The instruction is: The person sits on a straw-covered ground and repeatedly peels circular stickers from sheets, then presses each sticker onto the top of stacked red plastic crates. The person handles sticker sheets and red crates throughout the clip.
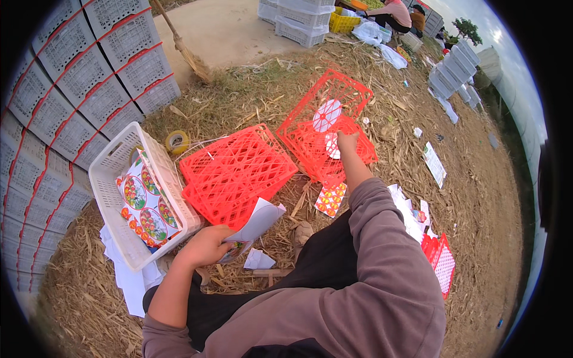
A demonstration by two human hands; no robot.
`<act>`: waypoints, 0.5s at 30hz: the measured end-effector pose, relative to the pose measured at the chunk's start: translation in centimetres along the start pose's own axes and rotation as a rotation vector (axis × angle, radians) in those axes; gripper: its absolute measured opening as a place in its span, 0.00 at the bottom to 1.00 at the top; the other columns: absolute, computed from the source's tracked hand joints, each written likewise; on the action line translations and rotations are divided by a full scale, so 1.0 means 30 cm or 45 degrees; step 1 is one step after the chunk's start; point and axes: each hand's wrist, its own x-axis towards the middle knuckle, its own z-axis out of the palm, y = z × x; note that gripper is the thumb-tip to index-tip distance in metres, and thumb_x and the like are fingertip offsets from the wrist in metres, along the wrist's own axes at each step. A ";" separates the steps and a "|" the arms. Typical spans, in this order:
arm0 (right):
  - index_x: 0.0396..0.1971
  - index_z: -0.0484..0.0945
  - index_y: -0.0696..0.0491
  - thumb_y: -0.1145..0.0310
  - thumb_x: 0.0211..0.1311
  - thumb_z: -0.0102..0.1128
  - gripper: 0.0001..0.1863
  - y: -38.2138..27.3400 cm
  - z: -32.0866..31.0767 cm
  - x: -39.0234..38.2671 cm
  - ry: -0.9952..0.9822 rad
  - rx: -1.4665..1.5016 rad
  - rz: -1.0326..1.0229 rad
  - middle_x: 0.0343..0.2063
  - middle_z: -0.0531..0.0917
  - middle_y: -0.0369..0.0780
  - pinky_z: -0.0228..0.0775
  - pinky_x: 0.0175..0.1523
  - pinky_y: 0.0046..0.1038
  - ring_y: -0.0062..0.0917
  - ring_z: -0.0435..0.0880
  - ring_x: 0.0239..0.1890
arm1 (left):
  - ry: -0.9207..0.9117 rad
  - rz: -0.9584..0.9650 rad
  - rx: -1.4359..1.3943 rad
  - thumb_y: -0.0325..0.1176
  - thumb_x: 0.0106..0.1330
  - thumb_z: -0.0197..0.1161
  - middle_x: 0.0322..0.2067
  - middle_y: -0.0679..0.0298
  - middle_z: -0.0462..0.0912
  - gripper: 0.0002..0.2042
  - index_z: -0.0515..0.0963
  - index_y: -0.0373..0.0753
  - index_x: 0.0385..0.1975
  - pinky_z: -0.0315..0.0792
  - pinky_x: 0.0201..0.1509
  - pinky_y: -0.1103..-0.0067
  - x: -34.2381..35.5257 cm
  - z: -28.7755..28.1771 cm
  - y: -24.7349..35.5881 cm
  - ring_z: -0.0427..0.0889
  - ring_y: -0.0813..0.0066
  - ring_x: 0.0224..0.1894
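Currently, my left hand (206,243) is pinching a curled sheet (261,219), its long axis pointing toward two o'clock; the red lattice (305,144) is spreading toward eleven o'clock from my nearer right hand (348,143), whose grip I cannot tell.

The red lids (236,170) in the middle look like smooth plastic, the white basket (110,194) at the left is smooth plastic too, the sheets (258,221) below the middle are smooth paper, the sleeve (388,250) at the lower right is dull cloth, and the straw (471,203) at the right is rough.
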 end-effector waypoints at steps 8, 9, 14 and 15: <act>0.73 0.70 0.47 0.57 0.61 0.76 0.41 -0.338 -0.359 -0.572 -1.526 0.267 -1.385 0.71 0.74 0.48 0.62 0.77 0.39 0.40 0.74 0.72 | -0.027 -0.170 -0.115 0.30 0.67 0.68 0.44 0.47 0.86 0.15 0.82 0.34 0.52 0.77 0.57 0.63 0.013 -0.045 0.010 0.86 0.48 0.50; 0.70 0.73 0.48 0.59 0.60 0.77 0.38 -0.374 -0.405 -0.683 -1.586 0.287 -1.491 0.68 0.77 0.47 0.62 0.77 0.40 0.40 0.76 0.70 | -0.044 -0.129 -0.048 0.29 0.66 0.68 0.43 0.48 0.87 0.14 0.83 0.34 0.50 0.78 0.56 0.64 0.022 -0.044 0.016 0.86 0.49 0.48; 0.53 0.83 0.52 0.64 0.59 0.78 0.23 -0.461 -0.432 -0.931 -2.221 0.179 -1.547 0.47 0.89 0.39 0.75 0.63 0.40 0.36 0.87 0.53 | -0.177 -0.158 -0.197 0.26 0.66 0.68 0.45 0.53 0.88 0.16 0.85 0.35 0.53 0.79 0.55 0.68 0.017 -0.034 0.031 0.88 0.59 0.48; 0.50 0.84 0.53 0.66 0.59 0.78 0.20 -0.454 -0.427 -0.911 -2.272 0.147 -1.290 0.42 0.90 0.38 0.78 0.58 0.38 0.34 0.89 0.49 | -0.130 -0.300 -0.308 0.25 0.65 0.69 0.46 0.55 0.89 0.17 0.84 0.34 0.54 0.80 0.55 0.68 0.006 -0.042 0.024 0.88 0.61 0.50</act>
